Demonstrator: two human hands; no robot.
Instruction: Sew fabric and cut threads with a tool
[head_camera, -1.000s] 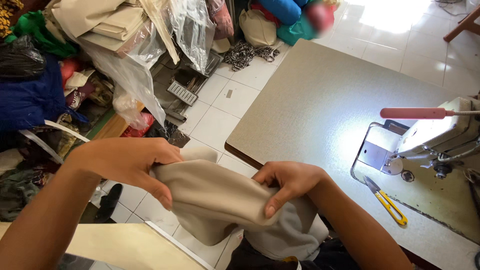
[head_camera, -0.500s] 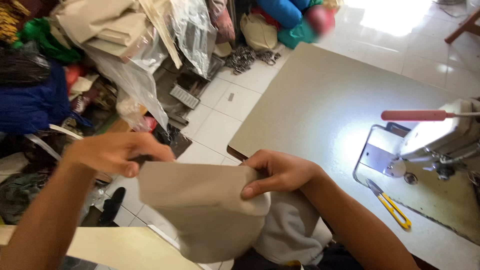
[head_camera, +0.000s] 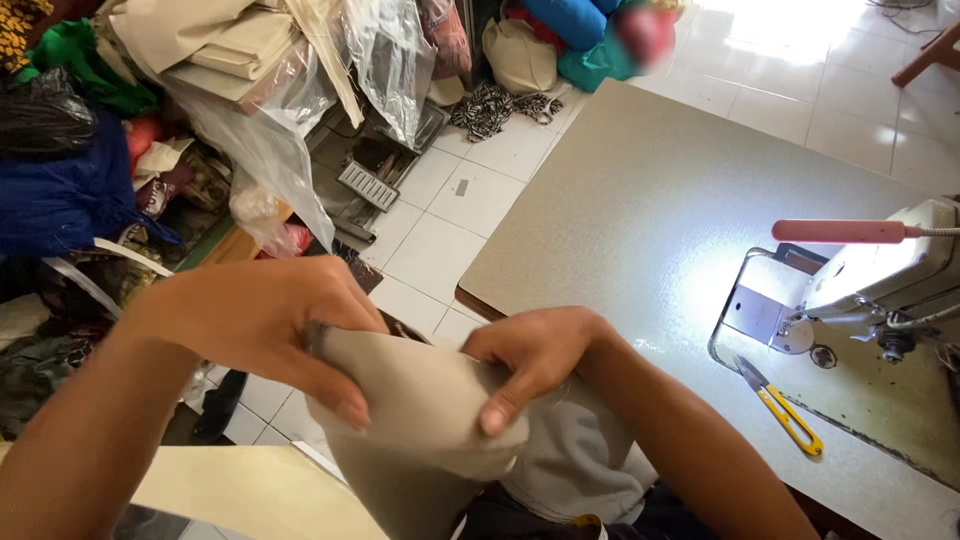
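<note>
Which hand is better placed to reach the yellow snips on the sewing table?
Probably the right hand: it is nearer the table's edge and the yellow snips. The left hand sits farther away across the beige fabric. Both grip it.

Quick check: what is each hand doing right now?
Left hand: closed, gripping the beige fabric piece at its upper left edge.
Right hand: closed, pinching the same fabric at its right side.

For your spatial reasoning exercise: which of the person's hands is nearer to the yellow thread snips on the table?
Right. The right hand grips the beige fabric closer to the yellow thread snips; the left hand holds it farther away.
</note>
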